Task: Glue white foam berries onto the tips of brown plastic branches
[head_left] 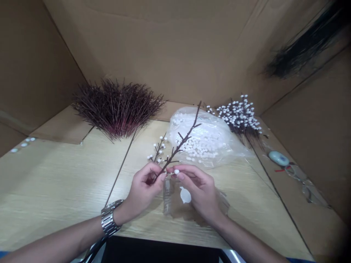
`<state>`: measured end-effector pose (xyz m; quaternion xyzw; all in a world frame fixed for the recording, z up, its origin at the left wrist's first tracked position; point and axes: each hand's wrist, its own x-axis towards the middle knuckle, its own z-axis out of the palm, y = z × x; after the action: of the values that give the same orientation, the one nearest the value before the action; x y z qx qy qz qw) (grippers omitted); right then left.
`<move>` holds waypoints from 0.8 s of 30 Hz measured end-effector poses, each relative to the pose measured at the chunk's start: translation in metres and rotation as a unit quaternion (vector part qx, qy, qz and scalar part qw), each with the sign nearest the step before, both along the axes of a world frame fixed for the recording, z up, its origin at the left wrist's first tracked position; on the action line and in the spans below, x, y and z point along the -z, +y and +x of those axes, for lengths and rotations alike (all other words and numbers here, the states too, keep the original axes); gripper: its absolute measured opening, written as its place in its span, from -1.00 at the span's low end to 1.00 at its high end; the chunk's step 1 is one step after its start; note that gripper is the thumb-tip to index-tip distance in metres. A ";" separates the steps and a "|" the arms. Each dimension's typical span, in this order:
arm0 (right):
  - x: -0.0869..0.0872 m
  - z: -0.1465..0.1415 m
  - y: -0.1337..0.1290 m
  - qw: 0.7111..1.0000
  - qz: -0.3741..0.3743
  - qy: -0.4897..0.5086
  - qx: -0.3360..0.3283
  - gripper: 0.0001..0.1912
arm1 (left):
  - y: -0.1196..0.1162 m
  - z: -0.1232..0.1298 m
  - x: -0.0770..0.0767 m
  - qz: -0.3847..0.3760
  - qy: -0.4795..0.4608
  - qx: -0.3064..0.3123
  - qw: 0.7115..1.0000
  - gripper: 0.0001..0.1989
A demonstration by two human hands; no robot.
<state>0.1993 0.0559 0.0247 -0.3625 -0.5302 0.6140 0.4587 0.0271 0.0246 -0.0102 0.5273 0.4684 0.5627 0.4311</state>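
While the left hand (145, 186) pinches a brown branch (187, 138), the right hand (200, 190) pinches a white ball (177, 172)!
Steady left, light right should serve best; the branch, dark and knobbly, slants between them toward one o'clock, the ball, small and round, at the left hand's two o'clock.

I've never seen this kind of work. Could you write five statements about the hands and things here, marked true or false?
1. The left hand holds a brown twig. True.
2. Both wrists are bare. False: a silver watch circles the left wrist.
3. The right hand pinches a small white ball. True.
4. A bare-twig bundle sits left of the plastic bag. True.
5. That bag holds red balls. False: it holds white balls.
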 end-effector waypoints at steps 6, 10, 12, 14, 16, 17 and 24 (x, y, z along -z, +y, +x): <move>-0.001 0.001 -0.003 1.000 0.005 0.006 -0.025 -0.83 | -0.002 -0.001 0.001 0.005 0.008 0.003 1.000 -0.85; 0.002 0.001 -0.003 1.000 0.008 0.011 -0.007 -0.80 | -0.002 -0.001 0.001 0.004 0.003 0.005 1.000 -0.85; 0.004 0.002 -0.003 1.000 0.007 0.005 0.000 -0.83 | -0.002 -0.001 0.001 0.011 0.002 0.007 1.000 -0.84; 0.005 0.002 -0.003 1.000 0.008 0.002 0.002 -0.84 | -0.002 0.000 0.000 0.018 -0.001 0.012 1.000 -0.84; 0.005 0.003 -0.004 1.000 0.015 -0.002 -0.001 -0.84 | -0.002 0.000 -0.001 0.025 -0.004 0.015 1.000 -0.86; 0.005 0.003 -0.004 1.000 0.019 -0.004 -0.002 -0.83 | -0.002 0.001 -0.002 0.026 -0.006 0.016 1.000 -0.86; 0.006 0.000 -0.004 1.000 0.025 0.005 0.013 -0.81 | -0.002 0.001 -0.001 0.017 -0.012 0.035 0.999 -0.83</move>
<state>0.1993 0.0520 0.0187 -0.3550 -0.5384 0.5960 0.4785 0.0283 0.0228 -0.0094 0.5438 0.4351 0.5612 0.4472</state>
